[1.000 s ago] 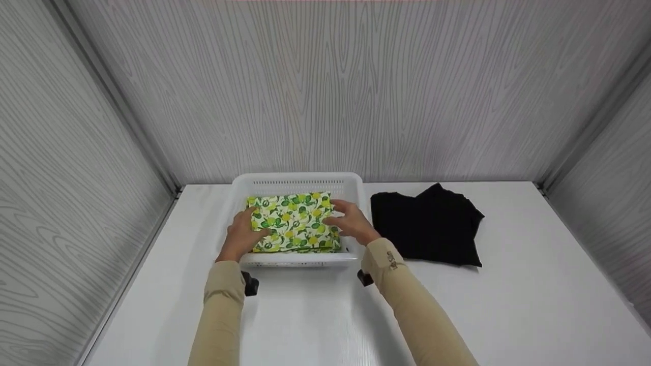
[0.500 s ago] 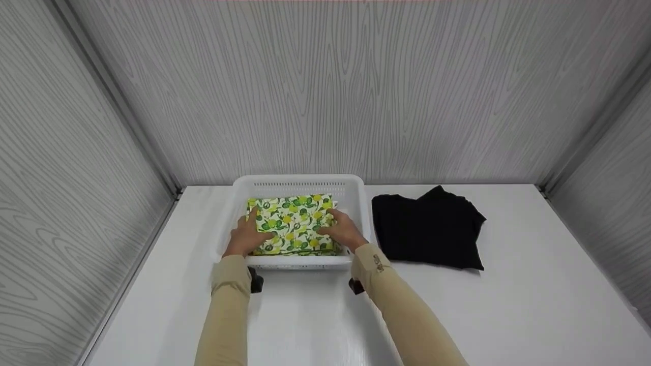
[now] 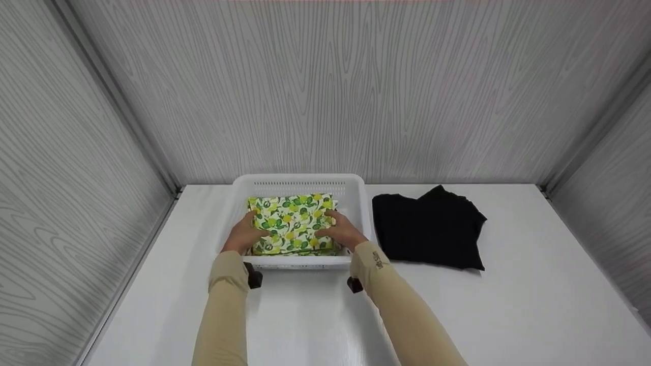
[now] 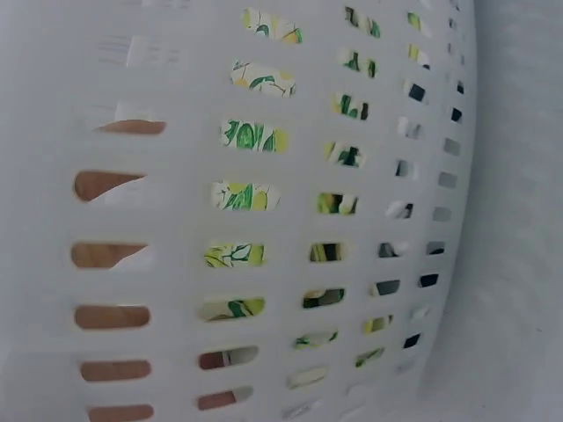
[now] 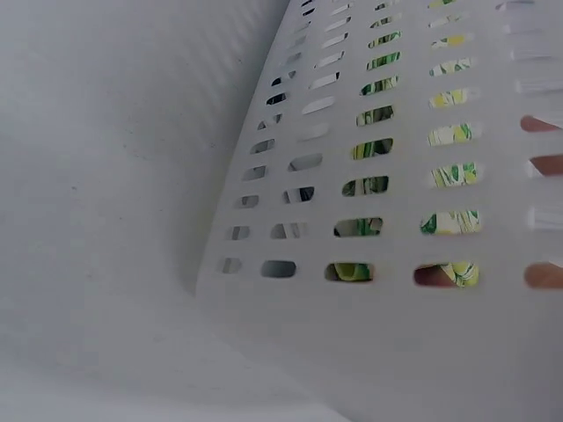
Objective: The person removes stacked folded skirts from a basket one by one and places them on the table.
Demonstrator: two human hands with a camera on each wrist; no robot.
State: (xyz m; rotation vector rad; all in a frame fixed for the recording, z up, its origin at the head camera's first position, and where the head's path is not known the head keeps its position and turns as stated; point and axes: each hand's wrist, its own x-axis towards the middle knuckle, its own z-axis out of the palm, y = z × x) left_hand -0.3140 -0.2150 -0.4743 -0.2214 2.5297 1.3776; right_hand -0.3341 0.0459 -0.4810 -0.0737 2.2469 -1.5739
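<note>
A folded cloth (image 3: 292, 223) with a lemon-and-leaf print lies flat in the white plastic basket (image 3: 305, 261); more of the same print shows under its front edge. My left hand (image 3: 242, 235) reaches inside the basket and touches the cloth's left edge, thumb over the top. At the right edge my right hand (image 3: 345, 233) rests with thumb and fingers spread on the print. Through the slots of the basket wall (image 4: 176, 290) in the left wrist view, parts of fingers and printed cloth show. The right wrist view likewise shows slivers of cloth (image 5: 453, 176) and skin.
Right of the basket, a black folded garment (image 3: 430, 229) lies on the white table (image 3: 305, 325). Grey wood-patterned panels (image 3: 325, 91) rise at the back and both sides. A black wrist device (image 3: 253, 277) sits by the left cuff.
My right hand has moved inward and left, onto the cloth, whose right edge has shifted slightly left. The left hand moved inward, then back slightly. The garment stays put.
</note>
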